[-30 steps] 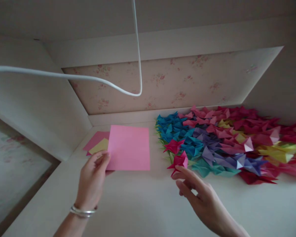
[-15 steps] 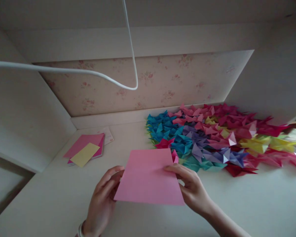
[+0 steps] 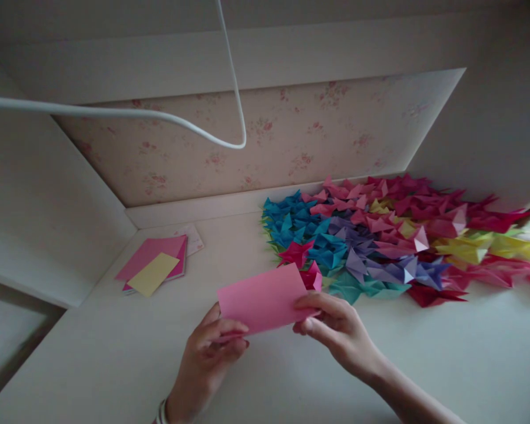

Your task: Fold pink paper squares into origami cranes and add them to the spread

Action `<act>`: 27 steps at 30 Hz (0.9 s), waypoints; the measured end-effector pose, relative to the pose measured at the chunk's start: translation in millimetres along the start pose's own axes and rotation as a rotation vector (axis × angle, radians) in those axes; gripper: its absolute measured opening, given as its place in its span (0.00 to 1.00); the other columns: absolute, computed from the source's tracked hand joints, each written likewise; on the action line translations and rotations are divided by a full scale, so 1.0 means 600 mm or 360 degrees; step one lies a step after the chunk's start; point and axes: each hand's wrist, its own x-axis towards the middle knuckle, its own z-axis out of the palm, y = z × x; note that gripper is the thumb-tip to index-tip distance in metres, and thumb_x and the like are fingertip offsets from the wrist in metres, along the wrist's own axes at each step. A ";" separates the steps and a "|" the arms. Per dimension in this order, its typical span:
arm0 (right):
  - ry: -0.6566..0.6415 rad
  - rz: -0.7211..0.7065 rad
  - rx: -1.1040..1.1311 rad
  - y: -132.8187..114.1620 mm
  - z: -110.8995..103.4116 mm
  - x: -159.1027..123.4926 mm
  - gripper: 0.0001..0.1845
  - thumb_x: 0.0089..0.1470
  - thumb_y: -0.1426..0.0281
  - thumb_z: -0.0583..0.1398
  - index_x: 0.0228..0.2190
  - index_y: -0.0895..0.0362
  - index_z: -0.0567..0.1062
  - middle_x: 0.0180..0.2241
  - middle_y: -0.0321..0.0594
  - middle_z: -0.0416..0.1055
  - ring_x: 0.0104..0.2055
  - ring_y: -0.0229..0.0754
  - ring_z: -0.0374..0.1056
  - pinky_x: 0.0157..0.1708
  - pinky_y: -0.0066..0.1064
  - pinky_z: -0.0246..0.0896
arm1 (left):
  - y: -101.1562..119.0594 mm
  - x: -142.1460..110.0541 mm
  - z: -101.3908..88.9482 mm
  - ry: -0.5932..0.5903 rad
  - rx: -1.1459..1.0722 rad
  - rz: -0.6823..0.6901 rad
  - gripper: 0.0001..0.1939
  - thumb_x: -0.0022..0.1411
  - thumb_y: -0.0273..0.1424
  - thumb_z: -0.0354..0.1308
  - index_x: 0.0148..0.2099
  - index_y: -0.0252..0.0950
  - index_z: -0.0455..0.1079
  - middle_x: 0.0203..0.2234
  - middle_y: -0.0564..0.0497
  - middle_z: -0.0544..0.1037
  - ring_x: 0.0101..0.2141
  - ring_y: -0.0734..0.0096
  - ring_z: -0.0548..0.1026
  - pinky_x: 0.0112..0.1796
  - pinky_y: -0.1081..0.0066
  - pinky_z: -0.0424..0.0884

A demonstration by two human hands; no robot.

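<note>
The left hand (image 3: 209, 359) pinches the near left corner of a pink sheet (image 3: 261, 301) of paper, thumb below and fingers laid over the edge; a smooth, silvery bracelet (image 3: 161, 412) rings its wrist at the bottom of the view. The right hand (image 3: 342, 335) grips the near right part, forefinger flat on the upper face and thumb at the near edge. Between them the sheet hangs over the bench (image 3: 287, 383), matt, thin and plain, a slanted four-sided shape whose near edge bends round at the fingers. Just behind its right corner sits a magenta folded piece (image 3: 311, 277), all sharp points and creased facets. Beyond and to the right spreads a dense pile of similar paper shapes, grouped by colour: crisp blue pieces (image 3: 287, 218), purple pieces (image 3: 355, 253), teal pieces (image 3: 364, 287) along the front, pink pieces (image 3: 344, 200) further back and glossier-looking yellow pieces (image 3: 468, 247) to the right. On the left, well apart from the hands, a flat pink stack (image 3: 152, 250) of paper carries a small yellow sheet (image 3: 153, 274) set askew. Behind everything runs a floral panel (image 3: 229, 159), and a smooth white cable (image 3: 176, 119) bends sharply in front of it.
</note>
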 end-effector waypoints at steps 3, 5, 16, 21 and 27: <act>0.0088 0.0152 0.0152 0.000 0.011 0.004 0.18 0.59 0.58 0.61 0.26 0.59 0.77 0.24 0.41 0.76 0.27 0.40 0.71 0.27 0.28 0.65 | 0.009 -0.006 0.016 0.0109 -0.0031 -0.0161 0.14 0.55 0.43 0.65 0.36 0.37 0.81 0.31 0.45 0.81 0.30 0.60 0.78 0.34 0.66 0.76; 0.0184 0.0215 0.0268 0.002 0.018 0.006 0.17 0.59 0.58 0.62 0.28 0.59 0.76 0.25 0.40 0.75 0.27 0.39 0.70 0.27 0.28 0.65 | 0.014 -0.009 0.024 0.0158 -0.0036 -0.0222 0.14 0.54 0.41 0.66 0.38 0.37 0.80 0.30 0.46 0.81 0.30 0.60 0.78 0.35 0.67 0.76; 0.0321 0.0259 0.0509 0.011 0.032 0.011 0.17 0.56 0.59 0.65 0.42 0.56 0.72 0.30 0.37 0.74 0.28 0.37 0.65 0.26 0.27 0.62 | 0.009 -0.012 0.031 0.0191 0.0114 -0.0197 0.20 0.55 0.40 0.66 0.48 0.38 0.77 0.34 0.48 0.82 0.33 0.62 0.81 0.34 0.73 0.76; 0.0321 0.0310 0.0389 0.008 0.030 0.010 0.17 0.55 0.57 0.64 0.35 0.59 0.77 0.26 0.37 0.70 0.28 0.38 0.64 0.26 0.28 0.61 | 0.014 -0.007 0.027 0.0250 0.0314 -0.0128 0.15 0.54 0.40 0.66 0.42 0.40 0.80 0.22 0.51 0.79 0.27 0.63 0.78 0.31 0.73 0.76; 0.0314 0.0301 0.0401 0.012 0.030 0.008 0.17 0.54 0.57 0.65 0.34 0.59 0.77 0.26 0.37 0.68 0.27 0.38 0.63 0.26 0.28 0.60 | 0.003 -0.003 0.012 0.0107 0.0409 -0.0120 0.14 0.54 0.38 0.67 0.43 0.41 0.81 0.31 0.48 0.84 0.28 0.63 0.80 0.30 0.73 0.76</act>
